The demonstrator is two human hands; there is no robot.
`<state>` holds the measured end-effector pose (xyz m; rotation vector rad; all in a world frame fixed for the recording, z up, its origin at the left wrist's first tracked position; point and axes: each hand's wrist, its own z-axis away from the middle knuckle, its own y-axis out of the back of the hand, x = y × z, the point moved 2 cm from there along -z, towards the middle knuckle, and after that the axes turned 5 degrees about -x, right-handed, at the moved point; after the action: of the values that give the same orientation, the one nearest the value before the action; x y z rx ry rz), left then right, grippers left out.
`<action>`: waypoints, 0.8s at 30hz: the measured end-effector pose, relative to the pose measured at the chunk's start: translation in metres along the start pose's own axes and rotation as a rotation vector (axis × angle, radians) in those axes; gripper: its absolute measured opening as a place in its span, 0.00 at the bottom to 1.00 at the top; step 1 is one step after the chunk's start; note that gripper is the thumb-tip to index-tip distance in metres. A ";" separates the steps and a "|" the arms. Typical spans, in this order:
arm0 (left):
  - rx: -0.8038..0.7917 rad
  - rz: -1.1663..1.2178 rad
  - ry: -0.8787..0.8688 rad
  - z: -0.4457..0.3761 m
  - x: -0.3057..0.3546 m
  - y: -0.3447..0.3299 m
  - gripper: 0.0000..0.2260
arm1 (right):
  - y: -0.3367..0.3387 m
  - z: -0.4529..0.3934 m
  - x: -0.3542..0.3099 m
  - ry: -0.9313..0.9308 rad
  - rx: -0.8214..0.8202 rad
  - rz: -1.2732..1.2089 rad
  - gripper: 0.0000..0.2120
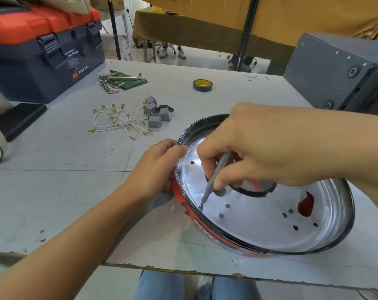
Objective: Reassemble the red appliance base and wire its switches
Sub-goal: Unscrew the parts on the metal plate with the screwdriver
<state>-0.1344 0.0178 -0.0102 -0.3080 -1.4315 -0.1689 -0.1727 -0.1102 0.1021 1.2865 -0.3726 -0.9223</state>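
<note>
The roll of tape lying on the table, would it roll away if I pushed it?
Probably not: the roll of tape lies flat on its side on the table, so it would likely slide. Set on edge, it could roll. It looks small, probably light.

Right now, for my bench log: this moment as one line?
step: driving screw | right hand: screwdriver on screw | left hand: steadies red base rim | switches, wires: on table

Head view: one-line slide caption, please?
Right hand drives a slim grey screwdriver into the round red appliance base while the left hand steadies its rim.
</note>
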 end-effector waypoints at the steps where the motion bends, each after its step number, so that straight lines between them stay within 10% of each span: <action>1: 0.004 -0.005 -0.010 0.000 0.000 0.000 0.09 | 0.000 -0.001 -0.001 -0.004 0.004 0.005 0.09; 7: -0.007 0.035 -0.007 -0.001 -0.002 0.000 0.09 | -0.001 -0.009 -0.004 -0.076 0.046 0.072 0.19; 24: 0.035 -0.020 -0.006 -0.004 -0.006 0.002 0.07 | -0.005 -0.002 0.003 0.022 0.098 0.127 0.06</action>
<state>-0.1308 0.0182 -0.0164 -0.2653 -1.4428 -0.1594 -0.1713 -0.1106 0.0964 1.3452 -0.4821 -0.7901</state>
